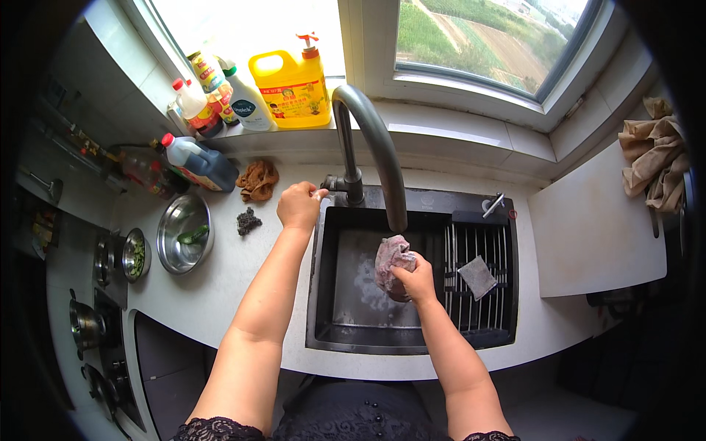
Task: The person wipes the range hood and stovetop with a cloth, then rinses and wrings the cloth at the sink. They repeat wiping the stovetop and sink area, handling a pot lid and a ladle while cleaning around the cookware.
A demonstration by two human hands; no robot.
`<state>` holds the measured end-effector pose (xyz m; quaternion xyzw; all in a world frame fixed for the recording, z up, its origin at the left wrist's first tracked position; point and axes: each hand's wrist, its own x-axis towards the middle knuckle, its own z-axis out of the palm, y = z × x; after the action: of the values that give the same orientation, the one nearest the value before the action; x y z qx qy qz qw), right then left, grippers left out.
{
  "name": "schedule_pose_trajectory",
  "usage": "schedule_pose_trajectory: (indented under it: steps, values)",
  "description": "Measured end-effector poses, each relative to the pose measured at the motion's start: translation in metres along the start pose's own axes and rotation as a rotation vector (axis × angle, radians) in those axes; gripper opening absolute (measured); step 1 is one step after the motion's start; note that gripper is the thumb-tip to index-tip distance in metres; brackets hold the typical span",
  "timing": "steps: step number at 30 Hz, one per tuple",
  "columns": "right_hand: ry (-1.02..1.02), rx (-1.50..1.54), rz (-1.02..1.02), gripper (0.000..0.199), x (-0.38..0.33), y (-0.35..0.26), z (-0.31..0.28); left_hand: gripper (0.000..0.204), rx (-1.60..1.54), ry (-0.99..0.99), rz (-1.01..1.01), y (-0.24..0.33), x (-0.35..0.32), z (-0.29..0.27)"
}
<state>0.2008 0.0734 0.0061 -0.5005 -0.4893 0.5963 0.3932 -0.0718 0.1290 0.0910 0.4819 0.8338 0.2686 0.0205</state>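
Purplish, crumpled cloth [391, 264] is bunched in the right hand [418, 278] grip under the faucet [375, 147].

Both forearms are bare from the wrists up to short black sleeves edged with lace trim. The dark garment [353, 422] is black with a row of small dark buttons down its front, seen below the near rim of the sink [412, 349]. No rings, watch or bracelets show.
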Motion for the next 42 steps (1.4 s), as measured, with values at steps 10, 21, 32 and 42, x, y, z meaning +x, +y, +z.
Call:
schedule_pose_trajectory:
  steps: [10, 21, 32, 42]
  values:
    - [0.020, 0.128, 0.057, 0.024, 0.012, -0.016, 0.028, 0.014, 0.050, -0.040, -0.036, -0.020, 0.015, 0.010]
    - [0.079, 0.037, 0.246, 0.029, 0.016, 0.021, 0.020, 0.031, -0.619, -0.293, -0.149, 0.010, -0.092, 0.059]
    - [0.104, -0.024, 0.254, 0.029, 0.005, 0.009, -0.002, 0.031, -1.368, -1.162, -1.297, 0.061, -0.136, 0.185]
    - [-0.064, 0.015, 0.165, 0.021, 0.017, -0.008, 0.031, 0.030, -1.531, -1.134, -1.057, 0.017, -0.147, 0.168]
